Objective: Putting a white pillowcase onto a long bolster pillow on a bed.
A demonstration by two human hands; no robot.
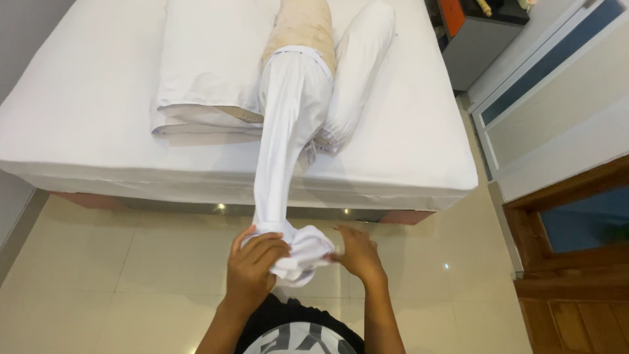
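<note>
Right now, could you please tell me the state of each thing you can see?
Left hand: closed on the bunched end of the white cover.
Right hand: fingers pressed against the same bunch.
White cover: stretched taut from bed to hands, partly over the beige bolster.
Beige bolster: half uncovered, lying on the bed.
Bed: white sheet on.

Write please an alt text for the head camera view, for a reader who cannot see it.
Both hands, left hand and right hand, grip the bunched end of a white cover stretched from a beige bolster pillow on a white bed. A second white bolster lies beside it, above a cream tiled floor.
</note>
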